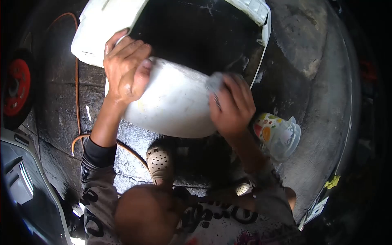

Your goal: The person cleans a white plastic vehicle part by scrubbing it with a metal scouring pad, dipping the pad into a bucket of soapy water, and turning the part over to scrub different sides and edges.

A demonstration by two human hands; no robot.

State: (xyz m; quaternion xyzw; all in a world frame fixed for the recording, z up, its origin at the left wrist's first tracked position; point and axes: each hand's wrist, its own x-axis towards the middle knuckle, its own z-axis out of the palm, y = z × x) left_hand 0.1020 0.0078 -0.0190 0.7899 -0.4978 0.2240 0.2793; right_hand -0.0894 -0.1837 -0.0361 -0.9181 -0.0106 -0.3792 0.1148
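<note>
A large white curved panel (pixel 173 100) with a wide dark opening stands in front of me, its smooth near face towards my body. My left hand (pixel 127 69) is closed over the panel's upper left edge, fingers hooked over the rim and thumb on the near side. Pinched in my right hand (pixel 233 104) is a small grey pad (pixel 214 82), pressed at the panel's upper right edge. This hand and the pad are slightly blurred. Just right of my right wrist are a fruit-patterned cup (pixel 267 127) and a clear plastic tub (pixel 286 141).
An orange hose (pixel 76 94) runs along the wet floor on the left and curls towards my shoe (pixel 159 163). A red-rimmed wheel (pixel 17 86) stands at the far left, above a grey plastic panel (pixel 30 179). A yellow scrap (pixel 332 181) lies at the lower right.
</note>
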